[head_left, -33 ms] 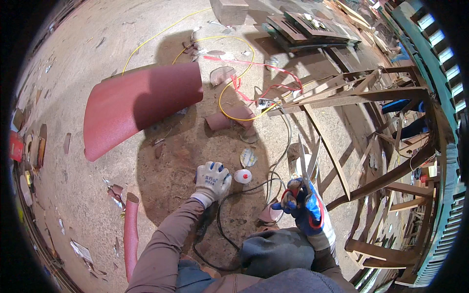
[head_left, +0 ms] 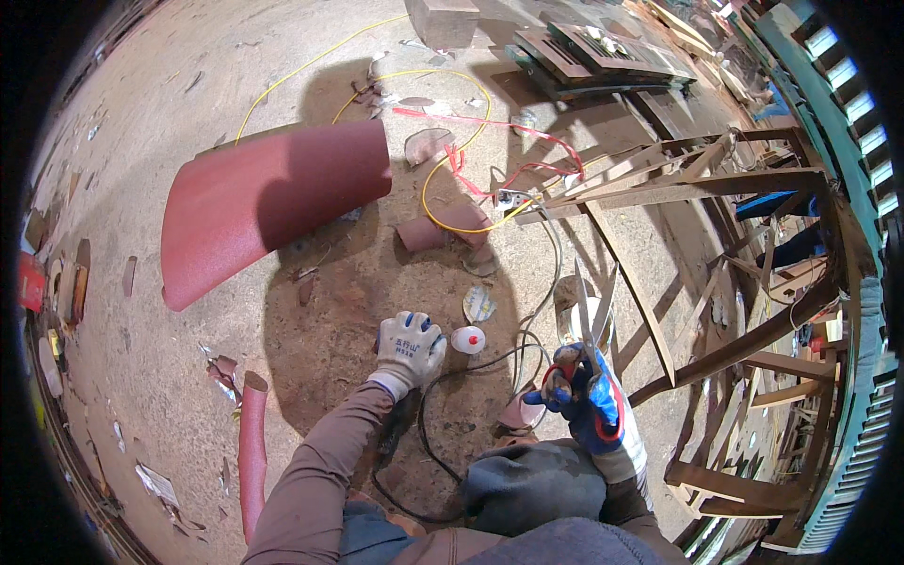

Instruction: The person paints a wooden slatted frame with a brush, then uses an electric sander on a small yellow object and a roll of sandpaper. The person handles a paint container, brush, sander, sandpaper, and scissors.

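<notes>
On the dusty ground before you, your left hand is resting, fingers curled, beside a small white disc. Your right hand is gripping scissors, blades upright; they're likely rigid, sharp, best held by the handles.

The left hand rests on the floor, just left of a small cap. To the right, the right hand holds scissors upright. A large sandpaper sheet lies ahead on the left, a wooden frame on the right.
</notes>
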